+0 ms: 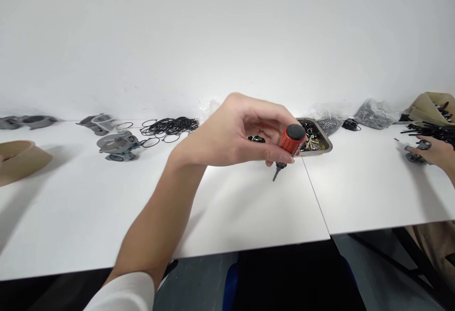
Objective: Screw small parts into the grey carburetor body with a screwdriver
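Holding the stubby screwdriver (289, 146) in our left hand (234, 133), we are keeping it lifted just above the white bench (249, 206), with its short dark bit pointing down and toward us. The fingers (265, 152) are curled closed around the orange handle, the black cap showing at its top. Our right hand is not showing in the view, so we cannot tell what it is doing.

Just behind the screwdriver, the metal tray (325, 142) of small mixed hardware is sitting near the seam between the two bench tops. Farther left, a heap of black rubber rings (170, 126) is lying beside a grey moulded part (119, 146). At the far right, another person's hand (435, 152) is resting on a small grey piece.

In our judgement, handling this tool well is calling for a firm pinch low on the grip, keeping the bit steady and the wrist relaxed.
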The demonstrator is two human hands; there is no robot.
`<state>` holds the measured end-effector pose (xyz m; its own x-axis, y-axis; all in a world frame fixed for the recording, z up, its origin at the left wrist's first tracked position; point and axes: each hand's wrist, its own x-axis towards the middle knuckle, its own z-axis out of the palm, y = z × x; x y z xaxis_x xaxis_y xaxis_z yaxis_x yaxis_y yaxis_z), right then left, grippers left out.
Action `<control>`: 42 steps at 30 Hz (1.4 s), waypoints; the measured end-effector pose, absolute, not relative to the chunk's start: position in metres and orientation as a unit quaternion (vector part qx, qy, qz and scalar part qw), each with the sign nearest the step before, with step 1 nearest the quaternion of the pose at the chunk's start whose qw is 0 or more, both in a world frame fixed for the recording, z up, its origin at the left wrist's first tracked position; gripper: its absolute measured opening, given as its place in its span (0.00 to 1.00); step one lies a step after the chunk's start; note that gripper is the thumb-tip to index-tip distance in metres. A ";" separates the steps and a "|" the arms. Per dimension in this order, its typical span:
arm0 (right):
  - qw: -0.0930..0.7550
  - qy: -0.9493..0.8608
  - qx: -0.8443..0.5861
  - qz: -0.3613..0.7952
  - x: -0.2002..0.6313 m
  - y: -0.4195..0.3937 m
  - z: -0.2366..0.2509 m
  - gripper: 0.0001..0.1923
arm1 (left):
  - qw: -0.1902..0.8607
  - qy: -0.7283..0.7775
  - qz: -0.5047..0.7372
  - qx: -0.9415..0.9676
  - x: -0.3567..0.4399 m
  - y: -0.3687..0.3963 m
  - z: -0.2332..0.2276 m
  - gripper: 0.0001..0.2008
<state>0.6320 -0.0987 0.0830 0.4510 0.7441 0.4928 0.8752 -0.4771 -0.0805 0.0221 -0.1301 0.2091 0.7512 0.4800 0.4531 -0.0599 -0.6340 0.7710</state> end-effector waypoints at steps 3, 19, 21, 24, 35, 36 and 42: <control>0.146 -0.465 -0.859 -0.161 0.603 -0.092 0.083 0.33 | 0.391 0.158 0.310 0.852 0.027 -0.130 0.207 0.06; 0.514 -0.605 -0.598 0.111 0.372 -0.004 0.034 0.17 | 0.160 0.442 0.210 0.857 0.052 -0.120 0.084 0.05; 0.570 -0.531 -0.611 0.141 0.377 -0.002 0.023 0.17 | 0.133 0.518 0.210 0.819 0.036 -0.128 0.060 0.04; 0.588 -0.458 -0.639 0.191 0.390 0.002 0.009 0.16 | 0.115 0.594 0.206 0.769 0.021 -0.133 0.032 0.02; 0.547 -0.451 -0.677 0.198 0.395 0.009 0.003 0.11 | -0.024 0.745 0.126 0.655 -0.099 -0.067 0.075 0.18; 0.546 -0.456 -0.675 0.195 0.396 0.010 0.002 0.11 | -0.068 0.777 0.109 0.617 -0.117 -0.058 0.083 0.21; 0.552 -0.468 -0.661 0.200 0.398 0.012 -0.003 0.13 | -0.079 0.857 -0.013 0.509 -0.194 -0.041 0.088 0.29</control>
<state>0.3976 0.0119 -0.0031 0.4810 0.8397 0.2521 0.3979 0.0472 -0.9162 -0.1942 -0.0406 0.0880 -0.4687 0.8749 0.1217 0.8707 0.4808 -0.1033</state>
